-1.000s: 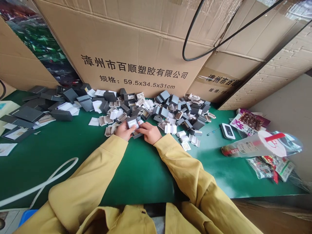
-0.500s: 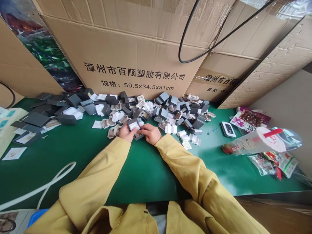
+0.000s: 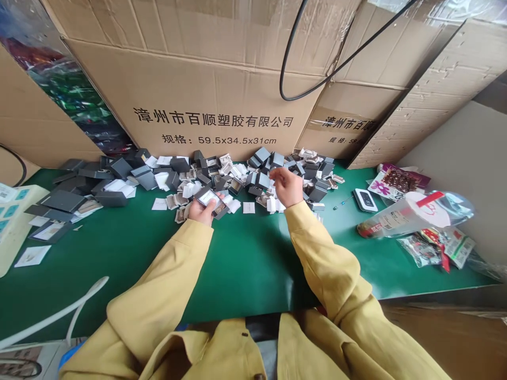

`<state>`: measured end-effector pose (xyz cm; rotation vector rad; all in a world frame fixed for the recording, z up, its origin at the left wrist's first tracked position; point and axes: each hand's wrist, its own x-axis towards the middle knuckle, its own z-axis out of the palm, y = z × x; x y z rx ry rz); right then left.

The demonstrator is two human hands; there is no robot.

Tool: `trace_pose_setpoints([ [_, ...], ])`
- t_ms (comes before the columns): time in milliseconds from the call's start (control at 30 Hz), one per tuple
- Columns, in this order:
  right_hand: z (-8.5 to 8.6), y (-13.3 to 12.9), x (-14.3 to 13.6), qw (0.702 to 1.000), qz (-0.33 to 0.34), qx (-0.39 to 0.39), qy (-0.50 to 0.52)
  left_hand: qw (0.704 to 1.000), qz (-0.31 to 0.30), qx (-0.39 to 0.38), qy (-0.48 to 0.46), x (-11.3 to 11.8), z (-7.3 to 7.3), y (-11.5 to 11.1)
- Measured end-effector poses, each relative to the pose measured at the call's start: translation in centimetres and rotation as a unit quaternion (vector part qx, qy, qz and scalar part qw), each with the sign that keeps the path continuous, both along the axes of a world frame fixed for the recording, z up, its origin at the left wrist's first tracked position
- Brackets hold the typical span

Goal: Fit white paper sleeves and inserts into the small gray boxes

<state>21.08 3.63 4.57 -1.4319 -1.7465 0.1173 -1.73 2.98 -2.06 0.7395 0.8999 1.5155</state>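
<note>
Right hand (image 3: 288, 186) has left small grey box (image 3: 209, 199), now raised over box pile (image 3: 273, 174), fingers loosely curled, empty. Left hand (image 3: 201, 210) alone pinches box, insert showing.

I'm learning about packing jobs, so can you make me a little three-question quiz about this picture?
1. True or false: the left hand holds a small open grey box with a white insert.
2. What lies under the heap of small grey boxes and white inserts? A) green table mat B) red cloth C) bare wood
3. Fill in: the right hand is raised above the ____, and whether it pinches anything cannot be told.

Key: 1 true; 2 A; 3 heap.
</note>
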Motion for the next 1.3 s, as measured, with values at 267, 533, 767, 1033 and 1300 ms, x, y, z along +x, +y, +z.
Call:
trace_pose_setpoints([
  [267,-2.7,0.6,-6.4,0.908,0.245,-0.088,-0.327,0.995,0.049,-0.079,-0.032,-0.6,1.1,0.4],
  [533,-4.0,2.5,-7.7,0.861,0.277,-0.087,-0.417,0.997,0.026,-0.072,-0.021,-0.3,0.8,0.7],
  [767,-3.7,1.7,-7.8,0.885,0.271,-0.112,-0.36,0.996,-0.02,-0.067,-0.052,-0.6,1.1,1.0],
  [1033,-3.1,-0.9,-4.0,0.97,0.197,0.014,-0.145,0.984,-0.133,-0.105,-0.058,-0.6,2.0,-0.5],
  [1300,-7.1,-2.6,-4.5,0.984,0.156,0.076,-0.047,0.928,-0.341,-0.125,-0.081,0.3,1.7,-2.0],
])
